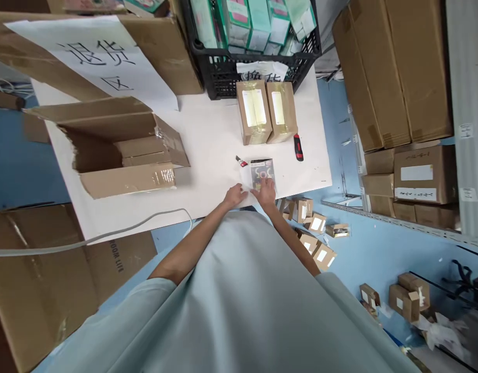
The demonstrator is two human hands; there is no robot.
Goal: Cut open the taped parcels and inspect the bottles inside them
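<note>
A small dark printed box [262, 171] lies on the white table near its front edge. Pale, thin wrapping [245, 177] extends from the box's left side. My right hand [265, 194] rests on the near part of the box, fingers spread over it and thumb pointing left. Close by, my left hand [235, 196] has its fingertips pressed together at the wrapping's near edge. Just beyond the wrapping is a small red-and-black cutter [241, 161]. A red-and-black utility knife [298, 148] lies farther right.
Two taped cartons [255, 116] stand before a black crate [223, 72] of green boxes. An opened cardboard box [126, 181] occupies the table's left side, near a grey cable [138, 224]. Several parcels [317, 223] lie on the floor at right, beside shelves of cartons [423, 173].
</note>
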